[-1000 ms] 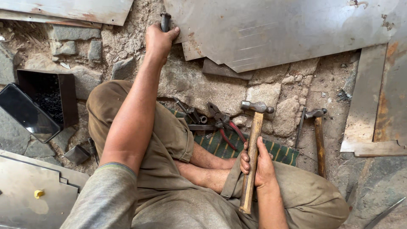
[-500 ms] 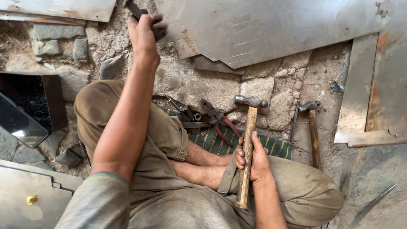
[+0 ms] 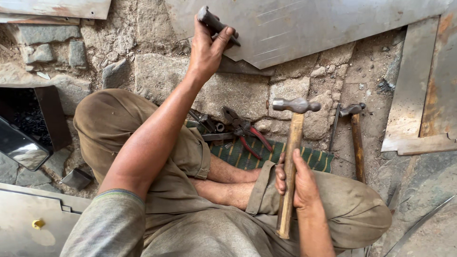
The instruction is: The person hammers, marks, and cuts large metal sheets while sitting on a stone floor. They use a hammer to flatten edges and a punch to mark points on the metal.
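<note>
Left hand (image 3: 207,45) is closed around a dark metal punch (image 3: 215,24), thumb and fingers pinching its shaft; the rounded butt sticks out above the fist, the working end runs down-right past the fingertips onto the big metal sheet (image 3: 309,26). Tip itself is dark against the sheet's edge, can't tell if it actually touches. Right hand (image 3: 297,183) is wrapped shut on the wooden handle of a hammer (image 3: 291,157), gripping low on the shaft; steel head is well above the fist, handle butt pokes out below it. Palm side of that grip is hidden, only knuckles and thumb show. Just left of the hammer handle, on a green striped cloth (image 3: 247,154): red-handled pliers (image 3: 247,133) plus a few dark tools jumbled together, too tangled to sort out. Right of the hammer head, a second hammer (image 3: 356,138) lies on the stone floor (image 3: 228,90), its lower handle hidden behind the knee. Rusty sheet pieces (image 3: 419,95) far right, cut off by the frame. Dark open box (image 3: 28,123) left of the left arm, contents unreadable. Lower-left panel with a yellow knob (image 3: 38,222), partly cropped.
</note>
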